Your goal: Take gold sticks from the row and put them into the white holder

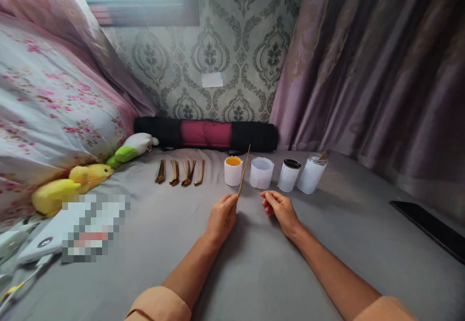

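My left hand (pixel 223 217) is closed around the lower end of a thin golden-brown stick (pixel 244 168), which points up and slightly right. Fingers curled and thumb against the index finger, my right hand (pixel 279 208) is held to the right of it; I see nothing in its grip. Beyond my hands stand a white-wrapped cup with an orange inside (pixel 233 175), a wider white container (pixel 261 179), a white-wrapped can with a dark inside (pixel 289 180) and a white-wrapped glass jar (pixel 311 177) with brown stick ends at its mouth. Small bundles of golden-brown sticks (pixel 175 174) lie to the left.
A black and maroon roll (pixel 206 134) lies along the patterned wall. On the left are plush toys (pixel 78 180), a white device with a cable (pixel 45 243) and a blurred-out item (pixel 94 229). A black flat object (pixel 428 226) rests at the right on the grey sheet (pixel 261 272).
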`<state>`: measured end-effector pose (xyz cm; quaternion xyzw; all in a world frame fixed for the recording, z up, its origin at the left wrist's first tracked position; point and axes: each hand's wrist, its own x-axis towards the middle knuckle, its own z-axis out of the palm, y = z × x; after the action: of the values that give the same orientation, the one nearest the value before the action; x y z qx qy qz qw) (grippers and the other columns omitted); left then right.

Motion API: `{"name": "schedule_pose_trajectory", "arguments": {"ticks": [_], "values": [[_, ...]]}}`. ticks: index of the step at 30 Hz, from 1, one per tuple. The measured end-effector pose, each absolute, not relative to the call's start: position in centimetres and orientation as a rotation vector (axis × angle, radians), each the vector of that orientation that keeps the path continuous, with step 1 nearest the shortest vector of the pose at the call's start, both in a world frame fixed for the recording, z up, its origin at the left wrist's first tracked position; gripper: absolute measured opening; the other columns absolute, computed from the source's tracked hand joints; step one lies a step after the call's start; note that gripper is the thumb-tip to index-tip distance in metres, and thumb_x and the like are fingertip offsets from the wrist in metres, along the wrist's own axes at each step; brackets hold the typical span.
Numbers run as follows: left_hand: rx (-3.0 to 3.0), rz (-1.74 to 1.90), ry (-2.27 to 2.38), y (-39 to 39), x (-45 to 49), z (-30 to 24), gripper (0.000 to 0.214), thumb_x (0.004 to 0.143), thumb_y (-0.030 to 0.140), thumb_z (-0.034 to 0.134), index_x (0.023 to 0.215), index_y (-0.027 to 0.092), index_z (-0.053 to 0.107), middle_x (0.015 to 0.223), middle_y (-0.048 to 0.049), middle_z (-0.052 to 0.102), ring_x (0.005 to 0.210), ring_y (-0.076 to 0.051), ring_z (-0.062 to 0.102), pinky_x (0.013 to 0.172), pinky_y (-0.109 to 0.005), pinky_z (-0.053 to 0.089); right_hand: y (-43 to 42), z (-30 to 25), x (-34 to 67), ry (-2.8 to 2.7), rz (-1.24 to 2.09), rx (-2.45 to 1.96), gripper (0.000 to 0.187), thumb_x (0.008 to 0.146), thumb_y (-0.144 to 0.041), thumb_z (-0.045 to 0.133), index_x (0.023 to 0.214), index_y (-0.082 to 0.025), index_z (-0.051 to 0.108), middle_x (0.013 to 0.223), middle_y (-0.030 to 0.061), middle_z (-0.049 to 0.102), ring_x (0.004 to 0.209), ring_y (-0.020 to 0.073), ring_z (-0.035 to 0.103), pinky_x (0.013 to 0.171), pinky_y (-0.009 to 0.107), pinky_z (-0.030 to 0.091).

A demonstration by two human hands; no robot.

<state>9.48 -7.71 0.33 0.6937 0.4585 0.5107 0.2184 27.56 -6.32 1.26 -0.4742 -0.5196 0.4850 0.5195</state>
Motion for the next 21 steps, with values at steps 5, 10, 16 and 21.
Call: {"name": "schedule_pose_trajectory", "arguments": {"ticks": [5, 10, 16, 21], "values": [[2.319, 1.215, 1.420, -7.8, 9.4, 0.1, 0.030, 0.083, 0.017, 0.034, 0.103, 0.020, 0.057, 0.096, -0.0072, 0.060, 0.086, -0.015, 0.054, 0.078, -0.026, 0.042, -6.4, 1.3, 27.5, -1.235, 1.196, -1.086, 0.030, 0.069, -0.043, 0.054, 0.081, -0.016, 0.060, 0.061, -0.0006, 0.053, 0.047, 0.0071, 0.046, 0.042, 0.020, 0.034], [2.473, 1.091, 1.465, -8.2, 9.5, 0.5, 0.034, 0.080, 0.012, 0.034, 0.107, 0.019, 0.054, 0.099, -0.0081, 0.058, 0.088, -0.015, 0.054, 0.078, -0.028, 0.044, -6.5, 1.4, 27.3, -1.240, 1.218, -1.050, 0.026, 0.070, -0.039, 0.054, 0.083, -0.017, 0.060, 0.062, -0.0006, 0.053, 0.048, 0.0078, 0.046, 0.043, 0.021, 0.035], [2.590, 0.949, 1.464, -8.6, 9.7, 0.8, 0.036, 0.080, 0.010, 0.034, 0.110, 0.018, 0.050, 0.101, -0.0077, 0.056, 0.092, -0.016, 0.052, 0.081, -0.029, 0.043, -6.7, 1.5, 27.2, -1.233, 1.269, -1.013, 0.025, 0.070, -0.035, 0.054, 0.086, -0.017, 0.060, 0.066, 0.0004, 0.055, 0.051, 0.0083, 0.047, 0.046, 0.022, 0.036], [2.661, 0.811, 1.451, -8.8, 9.8, 1.1, 0.034, 0.082, 0.011, 0.032, 0.111, 0.017, 0.048, 0.100, -0.0077, 0.055, 0.094, -0.016, 0.049, 0.082, -0.029, 0.041, -6.7, 1.3, 27.3, -1.207, 1.325, -0.965, 0.025, 0.069, -0.030, 0.054, 0.090, -0.016, 0.060, 0.070, 0.0015, 0.057, 0.054, 0.0085, 0.048, 0.049, 0.023, 0.037]]}}
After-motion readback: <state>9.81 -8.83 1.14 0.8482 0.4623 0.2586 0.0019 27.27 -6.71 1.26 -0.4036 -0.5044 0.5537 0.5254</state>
